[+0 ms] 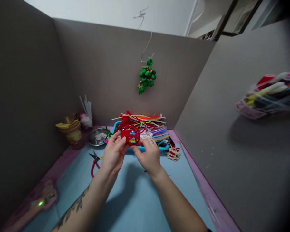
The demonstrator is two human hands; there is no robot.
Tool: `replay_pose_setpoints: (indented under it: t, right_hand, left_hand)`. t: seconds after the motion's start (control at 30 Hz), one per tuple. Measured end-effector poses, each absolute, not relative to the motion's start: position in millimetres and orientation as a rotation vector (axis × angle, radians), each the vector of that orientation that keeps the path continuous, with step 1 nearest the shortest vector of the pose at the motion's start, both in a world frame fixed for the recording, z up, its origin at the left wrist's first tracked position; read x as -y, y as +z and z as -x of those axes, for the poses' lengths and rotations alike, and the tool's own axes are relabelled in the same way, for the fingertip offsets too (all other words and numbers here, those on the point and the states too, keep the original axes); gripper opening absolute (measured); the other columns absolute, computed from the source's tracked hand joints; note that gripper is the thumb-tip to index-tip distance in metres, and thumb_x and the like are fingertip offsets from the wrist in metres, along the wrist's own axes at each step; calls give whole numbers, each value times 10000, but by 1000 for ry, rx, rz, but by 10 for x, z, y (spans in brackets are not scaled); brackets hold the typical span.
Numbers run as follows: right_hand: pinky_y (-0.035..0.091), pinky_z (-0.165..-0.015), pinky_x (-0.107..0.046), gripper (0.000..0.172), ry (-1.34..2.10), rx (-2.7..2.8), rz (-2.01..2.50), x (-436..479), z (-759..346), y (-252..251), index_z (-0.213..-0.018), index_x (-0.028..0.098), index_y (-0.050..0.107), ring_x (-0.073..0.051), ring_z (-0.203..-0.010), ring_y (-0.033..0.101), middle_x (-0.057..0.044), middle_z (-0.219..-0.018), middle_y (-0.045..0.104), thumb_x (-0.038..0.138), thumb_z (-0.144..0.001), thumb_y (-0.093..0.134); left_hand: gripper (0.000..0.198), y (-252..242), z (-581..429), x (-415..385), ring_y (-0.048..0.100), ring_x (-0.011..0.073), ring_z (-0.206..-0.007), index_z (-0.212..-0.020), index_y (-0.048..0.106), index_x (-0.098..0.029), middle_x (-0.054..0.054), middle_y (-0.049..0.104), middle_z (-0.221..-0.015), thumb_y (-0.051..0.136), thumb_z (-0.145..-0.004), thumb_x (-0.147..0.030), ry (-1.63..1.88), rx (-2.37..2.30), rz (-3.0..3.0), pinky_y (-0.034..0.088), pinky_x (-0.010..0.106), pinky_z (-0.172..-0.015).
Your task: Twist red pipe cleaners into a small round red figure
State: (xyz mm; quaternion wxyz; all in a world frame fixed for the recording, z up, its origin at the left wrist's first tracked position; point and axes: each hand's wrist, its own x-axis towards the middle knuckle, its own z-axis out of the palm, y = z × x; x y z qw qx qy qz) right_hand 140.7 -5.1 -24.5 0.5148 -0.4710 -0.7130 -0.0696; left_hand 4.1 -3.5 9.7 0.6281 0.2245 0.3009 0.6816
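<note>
Both hands are raised over the table, holding a round red piece that looks bent from fuzzy pipe cleaners (127,135). Its left side is filled in, while open loops show on the right. My left hand (115,151) pinches the filled side between thumb and fingers. At the lower right edge of the piece, my right hand (148,155) is closed with thumb and forefinger on a loop. Behind them a blue basket (141,149) carries many pipe cleaners (160,134) in red, white, blue and other colours.
Red-handled pliers (94,164) lie left of my left forearm, near a metal dish (98,136) and a pot (71,132). A cream-and-red figure (173,152) lies at right. A green ornament (148,76) hangs on the back panel; a filled holder (251,108) hangs right.
</note>
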Motion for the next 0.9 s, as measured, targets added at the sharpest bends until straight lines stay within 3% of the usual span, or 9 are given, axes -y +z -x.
replay_pose_setpoints:
  t: [0.13, 0.3, 0.63, 0.73, 0.9]
  right_hand:
    - [416, -699, -297, 144, -82, 1695, 1190, 37, -1363, -278, -730, 206, 553, -184, -735, 554, -26, -723, 605, 221, -873, 542]
    - [405, -675, -284, 151, 98, 1675, 1138, 48, -1374, -232, -683, 210, 530, -164, -700, 534, -11, -694, 580, 161, -825, 520]
    - [372, -531, -198, 170, 864, 2004, 876, 229, -1526, 117, -589, 192, 515, -90, -557, 478, 52, -601, 524, 102, -730, 546]
    - [372, -530, -197, 166, 813, 2060, 920, 213, -1638, 157, -602, 187, 538, -89, -558, 485, 54, -600, 537, 114, -746, 572]
    - [458, -650, -267, 38, 348, 1794, 989, 167, -1626, 85, -778, 205, 623, -150, -705, 572, -6, -753, 633, 216, -813, 634]
  left_hand:
    - [447, 76, -68, 49, 674, 132, -760, -989, 570, -186, 28, 708, -875, 813, -618, -130, 1549, -679, -530, 558, 253, -711]
    - [474, 62, -74, 48, 663, 124, -789, -1004, 558, -203, 13, 699, -899, 828, -616, -176, 1550, -686, -564, 533, 252, -743]
    - [572, 111, -60, 58, 633, 92, -672, -1019, 533, -195, -12, 678, -803, 853, -547, -156, 1591, -681, -572, 501, 208, -660]
    - [586, 128, -56, 68, 637, 92, -697, -1026, 530, -195, -13, 674, -823, 856, -541, -158, 1595, -683, -584, 505, 204, -663]
    - [568, 128, -73, 75, 644, 106, -739, -1020, 528, -198, -3, 673, -859, 853, -555, -174, 1581, -705, -597, 512, 217, -677]
